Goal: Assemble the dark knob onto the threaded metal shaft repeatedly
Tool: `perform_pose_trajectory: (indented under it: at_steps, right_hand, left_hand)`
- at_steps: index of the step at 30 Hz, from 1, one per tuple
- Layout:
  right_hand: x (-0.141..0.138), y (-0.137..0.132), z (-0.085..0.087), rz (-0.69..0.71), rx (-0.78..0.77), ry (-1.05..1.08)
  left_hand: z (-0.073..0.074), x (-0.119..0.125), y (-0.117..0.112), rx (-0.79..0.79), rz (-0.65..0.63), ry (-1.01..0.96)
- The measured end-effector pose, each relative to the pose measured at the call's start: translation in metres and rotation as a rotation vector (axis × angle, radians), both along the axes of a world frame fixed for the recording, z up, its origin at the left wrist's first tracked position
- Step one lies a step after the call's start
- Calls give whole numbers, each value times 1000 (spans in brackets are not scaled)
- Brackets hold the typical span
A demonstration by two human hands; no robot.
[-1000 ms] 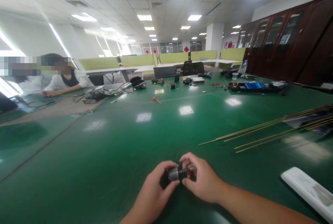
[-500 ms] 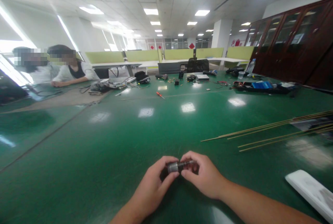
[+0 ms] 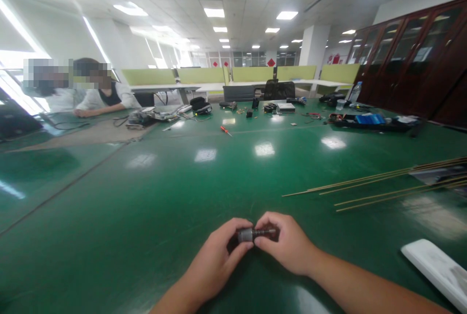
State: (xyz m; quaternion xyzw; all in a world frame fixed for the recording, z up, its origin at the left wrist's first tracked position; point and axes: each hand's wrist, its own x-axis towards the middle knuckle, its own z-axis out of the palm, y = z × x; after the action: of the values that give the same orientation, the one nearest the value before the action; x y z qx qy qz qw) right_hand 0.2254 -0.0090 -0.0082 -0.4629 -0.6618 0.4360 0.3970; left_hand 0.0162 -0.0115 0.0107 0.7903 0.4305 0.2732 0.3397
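Between my hands, just above the green tabletop (image 3: 175, 192), is a small metal part (image 3: 246, 235) with a wide silver cylinder at its left end and a thin, ridged dark shaft to the right. My left hand (image 3: 219, 251) grips the cylinder between thumb and fingers. Around the shaft end, the thumb and fingers of my right hand (image 3: 286, 243) are curled; some fingertips are hidden behind the part. The part lies roughly level, and its exact kind cannot be made out.
Thin brass-coloured rods (image 3: 372, 178) reach in from the right. A white, long object (image 3: 434, 268) lies at the lower right. Farther off are a red screwdriver (image 3: 225, 130), a black tray (image 3: 365, 123) with blue items, and a bottle (image 3: 355, 92). Two people sit at the far left.
The view has shifted slightly. Both hands keep hold of the metal part, which sits a touch farther right; the right fingers have moved a little around the shaft.
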Motion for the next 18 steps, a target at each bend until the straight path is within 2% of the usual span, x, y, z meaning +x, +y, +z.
perform_pose_trajectory:
  at_steps: [18]
  right_hand:
    - [1,1,-2,19,-34,38]
  left_hand:
    - [-1,-2,-1,36,10,21]
